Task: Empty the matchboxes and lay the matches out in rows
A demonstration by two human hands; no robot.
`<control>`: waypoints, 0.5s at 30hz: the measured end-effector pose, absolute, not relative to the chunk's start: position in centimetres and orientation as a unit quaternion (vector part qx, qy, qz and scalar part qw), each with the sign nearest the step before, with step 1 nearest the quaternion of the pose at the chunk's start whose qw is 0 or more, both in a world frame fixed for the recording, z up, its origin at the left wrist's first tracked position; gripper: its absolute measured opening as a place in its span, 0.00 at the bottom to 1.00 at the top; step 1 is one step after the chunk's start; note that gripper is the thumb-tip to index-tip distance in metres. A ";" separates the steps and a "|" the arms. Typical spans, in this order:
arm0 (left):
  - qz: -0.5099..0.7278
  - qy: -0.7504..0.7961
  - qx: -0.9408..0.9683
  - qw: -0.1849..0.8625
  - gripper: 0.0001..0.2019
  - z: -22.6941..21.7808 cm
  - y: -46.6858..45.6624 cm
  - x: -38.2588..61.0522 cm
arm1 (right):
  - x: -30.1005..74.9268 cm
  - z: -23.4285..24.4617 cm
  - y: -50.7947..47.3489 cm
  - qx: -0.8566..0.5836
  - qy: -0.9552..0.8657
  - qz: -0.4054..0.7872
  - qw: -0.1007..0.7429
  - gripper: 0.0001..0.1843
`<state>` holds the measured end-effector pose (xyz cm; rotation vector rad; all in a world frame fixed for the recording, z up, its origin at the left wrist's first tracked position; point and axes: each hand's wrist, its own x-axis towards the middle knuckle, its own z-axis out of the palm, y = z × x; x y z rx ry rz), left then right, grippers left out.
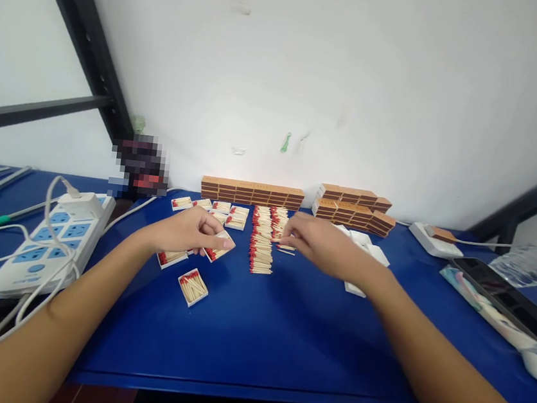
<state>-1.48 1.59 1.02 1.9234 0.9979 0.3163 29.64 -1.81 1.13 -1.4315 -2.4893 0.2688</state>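
Observation:
My left hand [192,230] grips a small white matchbox tray [217,247] filled with red-headed matches, tilted above the table. More filled trays lie around that hand, one [193,287] nearer me and several [237,217] behind it. A long double row of loose matches [262,246] is laid out to its right. Over the right edge of this row, my right hand [310,240] has its fingers pinched together; whatever is between them is hidden. Just below those fingertips lie a few stray matches [286,250]. White trays [355,289] are partly covered by my right hand and forearm.
Brown matchboxes stand stacked along the wall, in a long row [252,193] and a stepped group [352,208]. A power strip [58,236] with cables is at left. At right are a white adapter [435,240] and a phone [509,300] on the blue table [252,348].

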 end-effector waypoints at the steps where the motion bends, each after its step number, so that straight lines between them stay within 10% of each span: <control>1: 0.124 0.412 0.769 0.473 0.22 1.0 1.5 -1.3 | 30.7 1.1 -1.1 -0.504 -0.852 0.087 0.109 0.09; 15: 0.157 0.392 0.684 0.595 0.20 0.3 0.2 0.5 | 32.6 -1.6 1.8 -0.498 -0.857 0.126 0.044 0.07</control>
